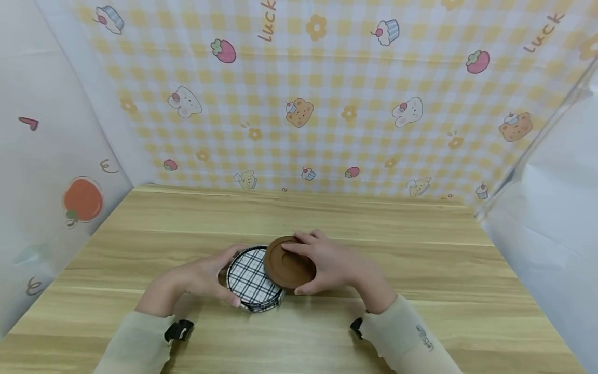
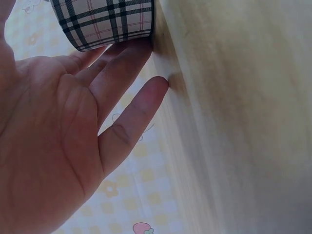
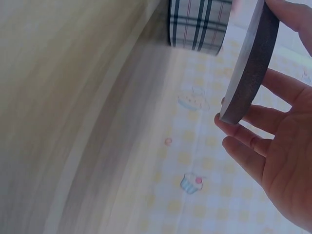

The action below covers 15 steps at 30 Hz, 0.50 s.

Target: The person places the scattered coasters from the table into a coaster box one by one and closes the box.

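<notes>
A round box covered in black-and-white plaid (image 1: 252,278) with a dark rim stands on the wooden table in front of the person. The left hand (image 1: 207,278) grips it from the left, thumb at the near rim and fingers round the far side; the left wrist view shows fingers against the plaid wall (image 2: 109,22). The right hand (image 1: 329,265) holds a brown round disc (image 1: 285,267) with a ringed face by its edge. That disc overlaps the box's right side in the head view. From the right wrist, its thick dark edge (image 3: 256,63) appears tilted, raised off the table.
The wood-grain table (image 1: 299,343) reaches back to a yellow checked cloth wall (image 1: 327,145) printed with cartoons. White side walls (image 1: 42,130) border it left and right. Each wrist bears a black strap (image 1: 178,330) over a pale sleeve (image 1: 135,345).
</notes>
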Motion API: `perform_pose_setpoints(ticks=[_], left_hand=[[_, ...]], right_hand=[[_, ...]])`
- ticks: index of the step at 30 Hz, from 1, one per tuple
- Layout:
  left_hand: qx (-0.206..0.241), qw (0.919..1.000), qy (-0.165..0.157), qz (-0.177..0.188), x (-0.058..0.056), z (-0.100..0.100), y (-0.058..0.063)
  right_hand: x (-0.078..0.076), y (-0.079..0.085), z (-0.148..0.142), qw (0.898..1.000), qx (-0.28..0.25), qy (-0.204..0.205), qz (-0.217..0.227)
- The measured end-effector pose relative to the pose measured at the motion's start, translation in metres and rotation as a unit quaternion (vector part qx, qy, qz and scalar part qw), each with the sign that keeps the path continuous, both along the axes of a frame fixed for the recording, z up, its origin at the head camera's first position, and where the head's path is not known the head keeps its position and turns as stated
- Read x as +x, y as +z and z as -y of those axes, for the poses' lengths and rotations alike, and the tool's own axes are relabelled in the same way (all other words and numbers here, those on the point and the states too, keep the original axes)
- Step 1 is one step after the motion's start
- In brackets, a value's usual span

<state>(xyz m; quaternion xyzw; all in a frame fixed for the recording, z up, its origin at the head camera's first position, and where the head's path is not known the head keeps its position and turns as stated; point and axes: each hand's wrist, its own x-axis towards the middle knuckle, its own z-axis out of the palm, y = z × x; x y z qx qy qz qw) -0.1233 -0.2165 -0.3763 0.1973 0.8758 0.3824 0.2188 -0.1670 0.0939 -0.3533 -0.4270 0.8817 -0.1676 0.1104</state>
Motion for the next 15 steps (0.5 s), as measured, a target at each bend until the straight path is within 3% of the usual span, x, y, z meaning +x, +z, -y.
perform_pose_setpoints(ticks=[15], left_hand=[[0.021,0.9993,-0.031,-0.005,-0.002,0.001,0.0]], right_hand=[[0.005,0.0,0.044,0.997,0.018,0.058,-0.039]])
